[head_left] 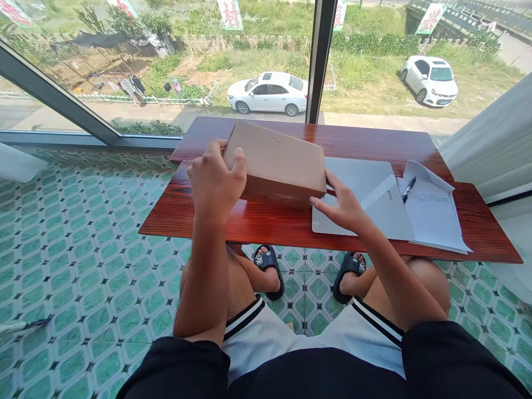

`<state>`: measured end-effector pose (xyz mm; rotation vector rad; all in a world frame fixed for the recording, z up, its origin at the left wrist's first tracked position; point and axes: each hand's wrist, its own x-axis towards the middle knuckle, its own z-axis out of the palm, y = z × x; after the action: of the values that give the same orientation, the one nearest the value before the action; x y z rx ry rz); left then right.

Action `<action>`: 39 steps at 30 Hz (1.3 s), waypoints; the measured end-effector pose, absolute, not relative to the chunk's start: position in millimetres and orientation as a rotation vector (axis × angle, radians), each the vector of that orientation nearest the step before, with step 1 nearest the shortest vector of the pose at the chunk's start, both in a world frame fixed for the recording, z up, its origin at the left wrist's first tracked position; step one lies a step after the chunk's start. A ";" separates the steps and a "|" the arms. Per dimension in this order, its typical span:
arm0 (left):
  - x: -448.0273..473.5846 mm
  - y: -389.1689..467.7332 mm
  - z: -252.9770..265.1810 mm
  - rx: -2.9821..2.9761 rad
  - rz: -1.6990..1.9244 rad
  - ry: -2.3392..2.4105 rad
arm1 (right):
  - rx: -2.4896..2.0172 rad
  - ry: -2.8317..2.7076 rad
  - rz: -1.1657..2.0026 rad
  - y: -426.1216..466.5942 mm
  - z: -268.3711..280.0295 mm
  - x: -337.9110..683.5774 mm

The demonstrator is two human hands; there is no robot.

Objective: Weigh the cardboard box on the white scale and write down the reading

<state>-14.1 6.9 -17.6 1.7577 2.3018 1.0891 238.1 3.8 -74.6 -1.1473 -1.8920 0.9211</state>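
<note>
Both hands grasp the cardboard box [276, 158]: left hand [219, 180] fingers clamped on its left end, right hand [343, 205] thumb and fingers gripping its right end. Box sits tilted over the table [166, 219]; can't tell if touching. Laptop [368, 194] just right, closed, partly under right hand; pen [409, 189] on papers [436, 219] beside it.
</note>
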 end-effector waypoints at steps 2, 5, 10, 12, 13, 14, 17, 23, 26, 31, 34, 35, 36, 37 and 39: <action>-15.3 7.9 -19.1 1.752 1.092 2.311 | -1.161 -1.906 0.918 4.0 -75.2 238.9; -16.9 8.9 -20.7 1.738 1.113 2.313 | -1.181 -1.943 0.894 5.0 -76.6 241.0; -18.5 9.1 -21.1 1.733 1.094 2.326 | -1.178 -1.979 0.857 5.1 -77.5 241.7; -18.9 9.4 -21.5 1.726 1.065 2.351 | -1.180 -1.982 0.853 4.5 -77.4 240.8; -19.1 9.8 -22.0 1.721 1.059 2.363 | -1.180 -1.981 0.853 4.3 -77.5 240.3; -19.3 10.2 -22.7 1.716 1.056 2.371 | -1.178 -1.980 0.857 4.2 -77.9 239.9; -20.9 11.8 -25.4 1.690 1.043 2.386 | -1.170 -1.983 0.851 4.7 -80.3 238.7; -27.8 14.8 -29.5 1.643 0.967 2.381 | -1.160 -2.025 0.807 6.3 -87.0 234.8; -30.7 16.8 -31.0 1.600 0.915 2.416 | -1.171 -2.031 0.826 5.9 -88.9 232.5; -33.2 20.5 -34.1 1.565 0.889 2.435 | -1.154 -2.062 0.839 5.4 -91.8 229.5; -35.5 22.2 -37.4 1.559 0.881 2.451 | -1.152 -2.067 0.860 5.8 -93.9 227.7; -36.4 22.7 -38.7 1.562 0.887 2.457 | -1.152 -2.068 0.864 5.9 -94.6 227.1; -37.5 23.3 -40.0 1.565 0.895 2.462 | -1.150 -2.071 0.865 6.1 -95.3 226.6; -38.6 23.8 -41.2 1.572 0.899 2.465 | -1.148 -2.074 0.866 6.3 -96.0 226.2; -40.6 25.0 -43.6 1.595 0.876 2.471 | -1.142 -2.082 0.869 6.7 -97.4 225.6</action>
<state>-40.6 25.0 -43.6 1.5952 2.4714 0.8764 225.6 6.7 -97.4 -1.1419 -2.0816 0.8689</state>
